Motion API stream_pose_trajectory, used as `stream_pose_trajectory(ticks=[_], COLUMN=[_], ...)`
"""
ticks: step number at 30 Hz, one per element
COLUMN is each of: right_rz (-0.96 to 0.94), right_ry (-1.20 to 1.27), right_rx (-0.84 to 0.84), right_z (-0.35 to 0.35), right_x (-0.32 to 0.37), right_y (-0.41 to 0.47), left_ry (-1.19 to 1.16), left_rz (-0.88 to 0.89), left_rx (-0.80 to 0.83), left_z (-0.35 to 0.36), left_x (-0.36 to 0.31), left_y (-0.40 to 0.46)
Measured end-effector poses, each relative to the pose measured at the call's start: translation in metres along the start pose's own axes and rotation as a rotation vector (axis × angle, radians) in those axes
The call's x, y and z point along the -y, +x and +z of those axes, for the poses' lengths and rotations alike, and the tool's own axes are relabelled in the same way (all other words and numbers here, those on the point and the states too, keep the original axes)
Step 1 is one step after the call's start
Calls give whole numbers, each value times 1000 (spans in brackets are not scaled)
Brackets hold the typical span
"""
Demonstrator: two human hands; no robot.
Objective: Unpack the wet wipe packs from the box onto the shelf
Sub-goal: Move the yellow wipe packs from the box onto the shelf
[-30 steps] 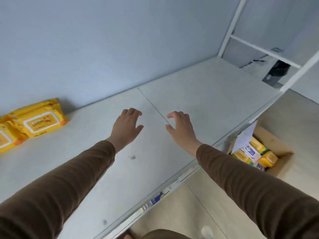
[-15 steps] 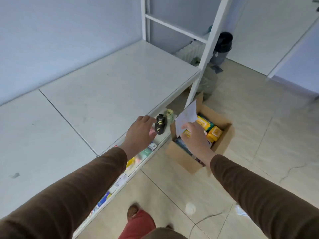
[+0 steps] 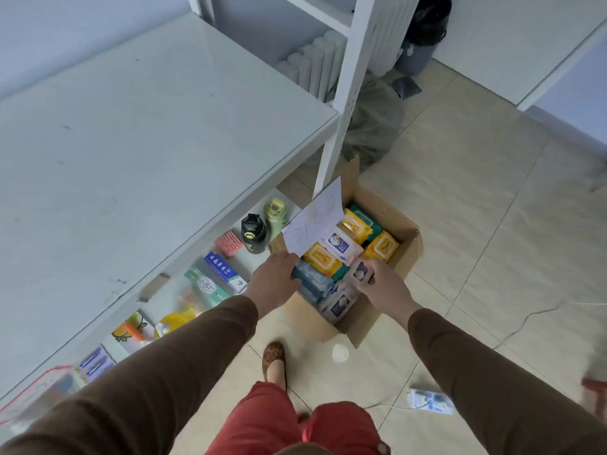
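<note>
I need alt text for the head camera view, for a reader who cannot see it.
A person's left hand and right hand reach into an open cardboard box of wet wipe packs on the floor, each taking hold of a pack, beside a white shelf.

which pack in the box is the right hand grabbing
The white pack with the purple print at the box's near right side. The right hand grips it; the yellow packs lie untouched further in, and the left hand is on a blue pack.

Soft, even daylight is filling the scene, casting only faint shadows. Wide-angle distortion is bending the edges, and slight motion blur is softening the frame's lower corners.
</note>
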State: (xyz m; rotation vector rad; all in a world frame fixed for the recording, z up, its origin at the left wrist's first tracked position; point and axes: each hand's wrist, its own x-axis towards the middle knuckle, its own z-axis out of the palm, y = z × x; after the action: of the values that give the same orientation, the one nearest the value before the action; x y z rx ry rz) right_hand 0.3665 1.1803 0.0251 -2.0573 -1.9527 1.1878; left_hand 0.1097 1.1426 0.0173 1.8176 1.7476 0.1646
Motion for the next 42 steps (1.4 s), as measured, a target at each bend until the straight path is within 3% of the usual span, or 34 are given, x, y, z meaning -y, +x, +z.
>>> stream_pose_trajectory(ticks=[11,19,27,37,42], right_rz=[139,262,345,97,26], right_ry=[42,188,244,184,1], right_rx=[243,341,233,18,18], right_z=[-33,-2,51,88,86], right_x=[-96,-175,-226,-227,-216], right_y=[163,283,379,445,459], left_ry=[-36,-44,-17,5,-12], left_rz=[-333,-519,-575,-656,-704], left_rx=[116,199,200,-105,17], left_z=[94,191,269,322,319], left_x=[-14,-6,38,63,68], left_y=[107,188,270,325,329])
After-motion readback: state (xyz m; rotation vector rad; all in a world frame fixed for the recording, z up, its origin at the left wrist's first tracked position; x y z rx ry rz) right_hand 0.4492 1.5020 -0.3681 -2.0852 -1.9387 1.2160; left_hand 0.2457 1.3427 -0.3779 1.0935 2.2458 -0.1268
